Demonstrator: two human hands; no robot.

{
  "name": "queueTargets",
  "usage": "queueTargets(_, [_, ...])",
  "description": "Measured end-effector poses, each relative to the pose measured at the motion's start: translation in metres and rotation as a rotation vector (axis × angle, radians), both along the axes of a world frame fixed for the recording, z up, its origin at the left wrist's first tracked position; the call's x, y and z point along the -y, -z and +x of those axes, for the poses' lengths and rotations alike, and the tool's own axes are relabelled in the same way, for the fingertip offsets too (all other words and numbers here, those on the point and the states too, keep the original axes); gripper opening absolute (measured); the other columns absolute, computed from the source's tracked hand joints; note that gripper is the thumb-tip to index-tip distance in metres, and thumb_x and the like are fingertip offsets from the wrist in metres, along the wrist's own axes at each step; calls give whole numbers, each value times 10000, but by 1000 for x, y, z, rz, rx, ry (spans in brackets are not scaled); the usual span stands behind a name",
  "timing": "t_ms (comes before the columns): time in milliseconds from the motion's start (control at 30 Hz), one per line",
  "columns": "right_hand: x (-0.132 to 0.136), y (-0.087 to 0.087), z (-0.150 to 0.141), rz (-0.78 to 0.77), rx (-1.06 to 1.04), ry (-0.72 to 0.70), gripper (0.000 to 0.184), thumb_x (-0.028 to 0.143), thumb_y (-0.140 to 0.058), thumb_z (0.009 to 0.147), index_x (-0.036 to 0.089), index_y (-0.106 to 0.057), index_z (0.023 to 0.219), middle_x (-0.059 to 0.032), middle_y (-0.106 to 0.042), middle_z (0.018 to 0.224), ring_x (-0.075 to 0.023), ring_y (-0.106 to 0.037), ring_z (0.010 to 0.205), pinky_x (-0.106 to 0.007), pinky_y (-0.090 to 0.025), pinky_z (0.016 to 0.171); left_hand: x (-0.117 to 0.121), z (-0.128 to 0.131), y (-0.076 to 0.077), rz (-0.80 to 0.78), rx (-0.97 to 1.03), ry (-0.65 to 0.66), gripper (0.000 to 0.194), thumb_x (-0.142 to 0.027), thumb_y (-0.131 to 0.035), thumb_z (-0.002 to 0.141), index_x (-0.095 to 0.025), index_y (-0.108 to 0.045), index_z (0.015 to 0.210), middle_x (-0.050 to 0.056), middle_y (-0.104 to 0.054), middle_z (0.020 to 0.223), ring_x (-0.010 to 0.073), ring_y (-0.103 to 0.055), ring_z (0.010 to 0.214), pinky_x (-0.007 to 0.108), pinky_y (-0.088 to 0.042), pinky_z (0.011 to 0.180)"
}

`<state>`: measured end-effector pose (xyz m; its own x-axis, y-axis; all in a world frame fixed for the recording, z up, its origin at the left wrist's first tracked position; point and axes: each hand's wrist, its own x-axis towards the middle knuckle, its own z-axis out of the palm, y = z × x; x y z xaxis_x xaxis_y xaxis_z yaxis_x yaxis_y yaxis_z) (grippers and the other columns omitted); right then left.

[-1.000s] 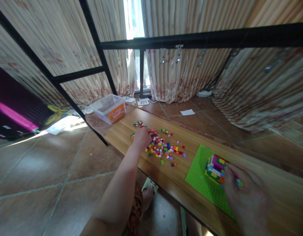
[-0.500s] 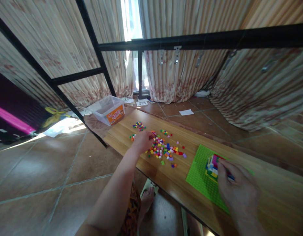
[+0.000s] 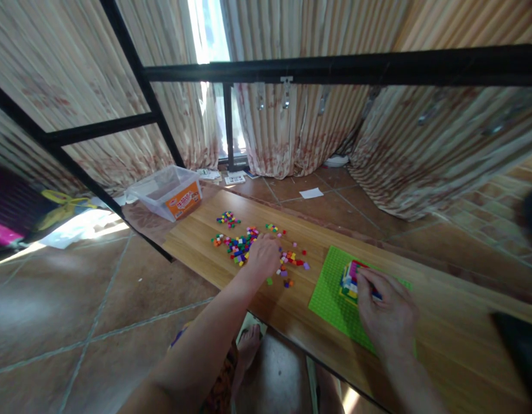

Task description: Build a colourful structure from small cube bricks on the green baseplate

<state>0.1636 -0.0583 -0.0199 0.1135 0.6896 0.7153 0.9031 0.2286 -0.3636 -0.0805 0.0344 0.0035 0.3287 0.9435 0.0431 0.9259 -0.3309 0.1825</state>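
Note:
Small colourful toy bricks [image 3: 238, 248] lie in a loose pile on the wooden table [image 3: 218, 274]. My left hand [image 3: 264, 256] is over the right part of this pile, its fingers curled down among the bricks. Whether a brick is between those fingertips is hidden. On the green baseplate [image 3: 330, 287] stands a low block built of layered bricks [image 3: 348, 282], with white, blue, yellow, red and pink parts showing. My right hand [image 3: 389, 307] grips its right side with thumb and fingers closed, hiding part of it.
A clear plastic box [image 3: 162, 192] with an orange label stands by the table's far left end. Smaller brick clusters [image 3: 228, 218] lie behind the pile. A black metal rail [image 3: 335, 72] crosses above, and a dark object [image 3: 518, 345] is at the right end.
My left hand has moved right across the pile, uncovering bricks on its left. My right hand stays at the brick block. The view has turned slightly right.

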Motion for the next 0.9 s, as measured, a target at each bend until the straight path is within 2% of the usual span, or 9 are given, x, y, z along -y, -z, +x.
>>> queueTargets(267, [1,-1,2,-6,-37,15,207,337,-555,884,193,-698,924,-77,-715,959,-205,-653,891,-393,-494,861,-3,-1,1,32,11,34,226,-122,-466,827,-129,-690,849,118,-661,899,228,-597,956,355,-441,925])
queueTargets(367, [3,-6,2,13,-76,24,204,330,-561,883,191,-702,933,-80,-713,955,-209,-654,896,-397,-501,866,0,3,-7,51,130,20,219,-150,-462,838,-134,-680,846,109,-658,914,210,-595,931,328,-450,889])
queueTargets(433, [7,-12,-2,34,-132,13,190,312,-565,884,194,-698,953,-80,-710,951,-206,-654,897,-390,-508,863,5,12,-13,41,286,44,223,-176,-454,855,-139,-673,857,89,-662,909,190,-594,894,303,-451,851])
queueTargets(500, [14,-17,-9,44,-180,-22,179,289,-568,885,206,-688,988,-76,-706,959,-200,-653,898,-381,-513,859,16,25,-18,-60,478,111,237,-214,-445,872,-144,-672,862,59,-668,869,163,-590,823,269,-450,783])
queueTargets(633, [32,-20,-29,-69,-105,-137,226,295,-576,880,241,-667,1080,-69,-701,1011,-211,-643,943,-406,-508,877,42,54,-17,-446,769,270,293,-305,-447,875,-135,-679,818,4,-615,692,117,-518,638,215,-391,587])
queueTargets(767, [40,-13,-36,-138,-87,-116,224,302,-565,887,241,-677,1072,-73,-691,1038,-212,-637,960,-411,-519,873,56,70,-11,-692,902,231,286,-308,-479,833,-111,-677,770,-24,-525,588,96,-424,561,207,-325,527])
queueTargets(900, [40,-8,-32,-131,-111,-117,188,300,-566,892,234,-693,1014,-67,-703,1000,-206,-644,937,-395,-527,857,58,73,-11,-779,968,163,276,-307,-506,800,-107,-668,701,-17,-545,585,98,-446,577,208,-347,557])
